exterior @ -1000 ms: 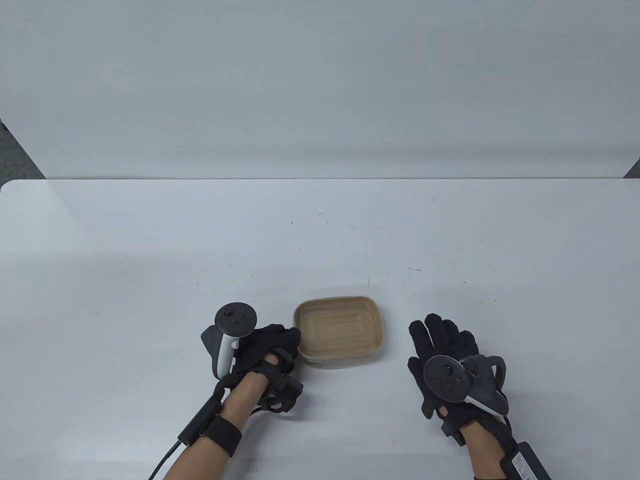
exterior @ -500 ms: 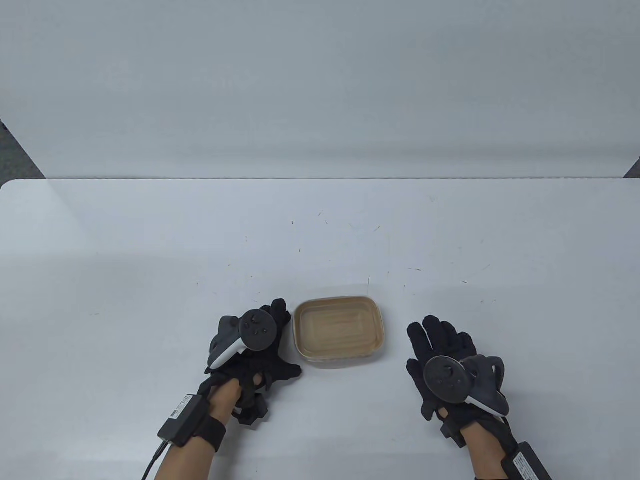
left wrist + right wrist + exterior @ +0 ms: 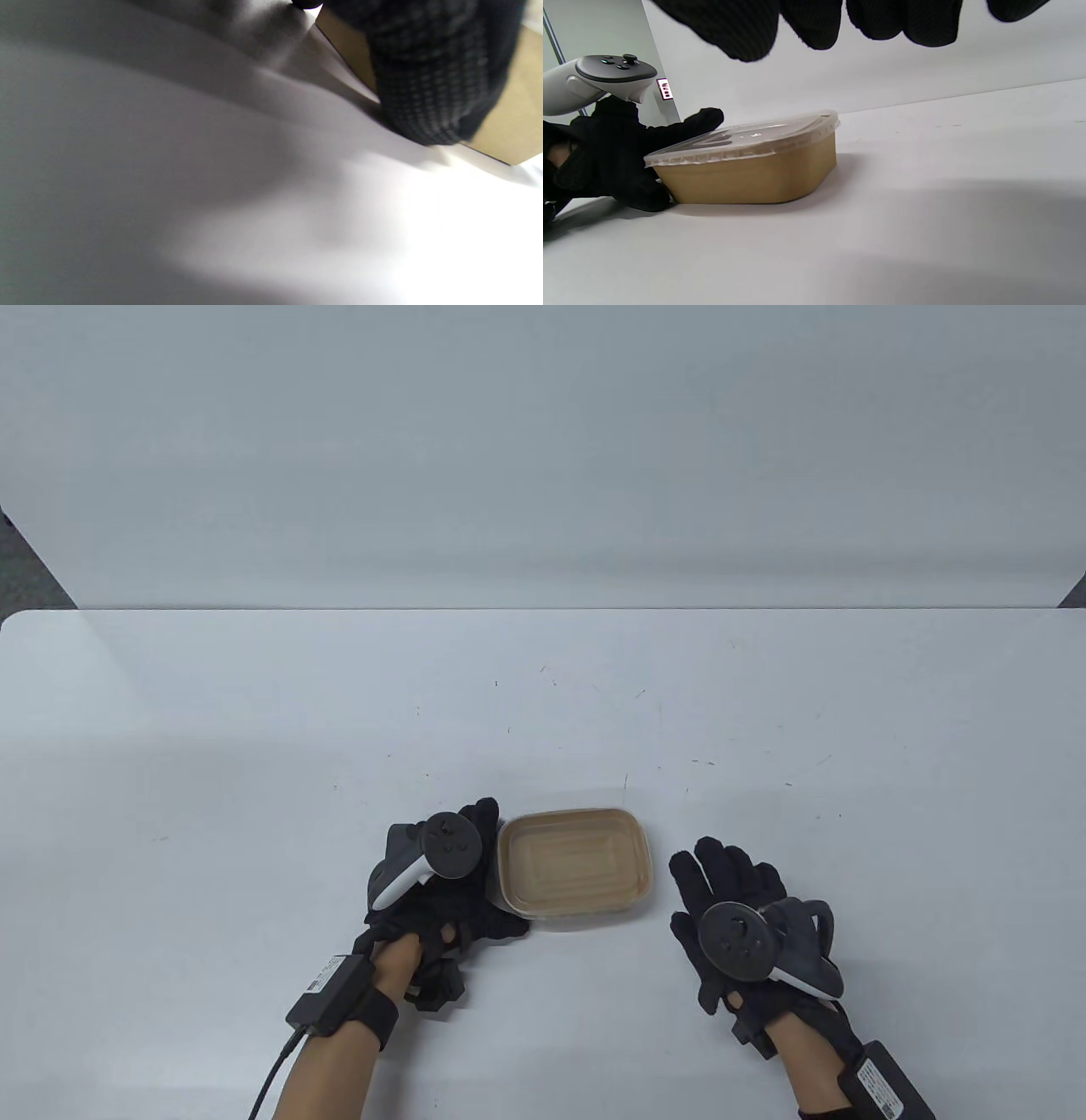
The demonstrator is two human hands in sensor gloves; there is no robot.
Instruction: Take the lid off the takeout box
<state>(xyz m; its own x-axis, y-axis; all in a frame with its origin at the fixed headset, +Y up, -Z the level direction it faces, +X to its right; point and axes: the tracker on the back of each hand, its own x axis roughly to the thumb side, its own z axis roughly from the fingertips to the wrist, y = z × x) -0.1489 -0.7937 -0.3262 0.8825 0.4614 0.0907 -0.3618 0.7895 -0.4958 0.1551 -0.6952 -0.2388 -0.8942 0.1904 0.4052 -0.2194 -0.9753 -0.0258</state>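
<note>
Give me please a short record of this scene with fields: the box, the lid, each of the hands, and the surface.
box: brown takeout box, standing flat on the table
lid: clear plastic lid, on the box, not yet removed
left hand: left hand lies against the left side of the box; a fingertip reaches the lid's edge
right hand: right hand is flat, fingers spread, to the right of the box, apart from it
surface: white table

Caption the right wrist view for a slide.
Left hand touches the lidded takeout box; right fingers hang above.
</note>
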